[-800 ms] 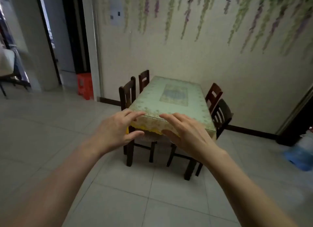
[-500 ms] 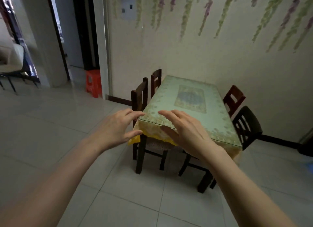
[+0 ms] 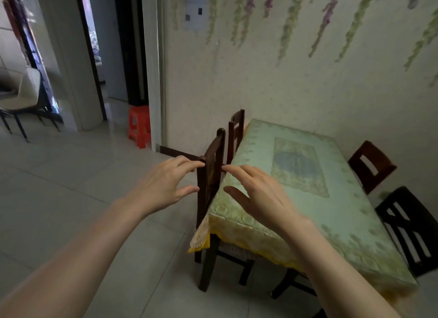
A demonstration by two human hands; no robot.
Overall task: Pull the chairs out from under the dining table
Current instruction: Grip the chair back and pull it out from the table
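Observation:
A dining table (image 3: 355, 237) with a pale green cloth stands against the wall. Two dark wooden chairs are tucked in on its left side: the near chair (image 3: 211, 175) and the far chair (image 3: 235, 128). On the right side stand a reddish chair (image 3: 369, 166) and a black chair (image 3: 407, 225). My left hand (image 3: 166, 185) is spread just left of the near chair's backrest, fingertips at its top corner. My right hand (image 3: 260, 194) hovers over the table's near left corner, just right of that backrest. Neither hand holds anything.
A red plastic stool (image 3: 139, 125) stands by the white door frame at the back left. A pale chair with thin black legs (image 3: 21, 97) sits in the far left room. Grey tiled floor (image 3: 71, 199) spreads to the left of the table.
The view has come closer to the table and swung towards its left side. Both hands have moved forward from the table's near edge to either side of the near left chair's backrest.

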